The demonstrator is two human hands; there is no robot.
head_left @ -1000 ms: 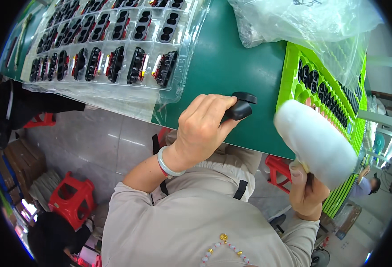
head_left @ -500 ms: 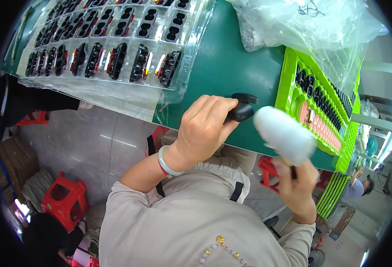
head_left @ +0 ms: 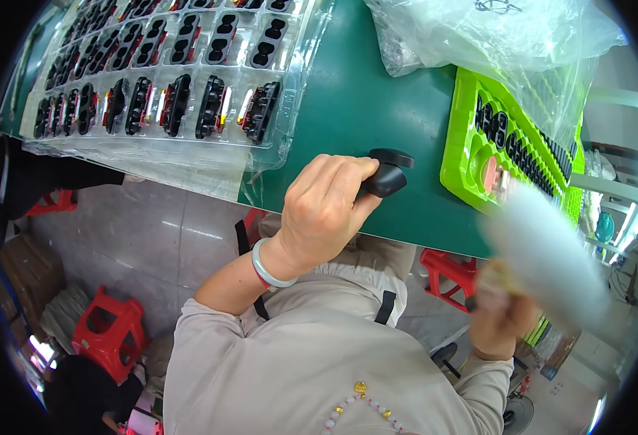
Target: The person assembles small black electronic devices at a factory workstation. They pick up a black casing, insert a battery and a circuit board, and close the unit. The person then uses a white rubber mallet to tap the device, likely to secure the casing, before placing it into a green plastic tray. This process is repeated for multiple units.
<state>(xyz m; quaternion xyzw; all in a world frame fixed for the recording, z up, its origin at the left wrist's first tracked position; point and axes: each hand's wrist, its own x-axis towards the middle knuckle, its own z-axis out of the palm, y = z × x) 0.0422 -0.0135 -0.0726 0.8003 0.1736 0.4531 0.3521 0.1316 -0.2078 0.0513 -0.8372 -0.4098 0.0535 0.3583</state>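
My left hand (head_left: 320, 206) is closed around a small black case-like piece (head_left: 384, 180), held over the front edge of the green table. Its flat, rounded top part stands apart from the rounded lower part. The rest of that piece is hidden behind my fingers. Off to the right, my right hand (head_left: 502, 312) grips a mallet with a fat white head (head_left: 547, 254). Motion smears both hand and mallet, and the handle is mostly covered by my fingers. The white head passes in front of the green tray's near corner.
A clear blister tray (head_left: 272, 154) of black parts lies at the left of the green table (head_left: 348, 94). On the right sits a lime-green tray (head_left: 455, 156) with black and pink pieces, partly under a clear plastic bag (head_left: 435, 36). Red stools (head_left: 109, 337) stand on the floor.
My right hand has swung the mallet to the right and down, away from the black piece. My left hand has shifted slightly left, still holding the piece.
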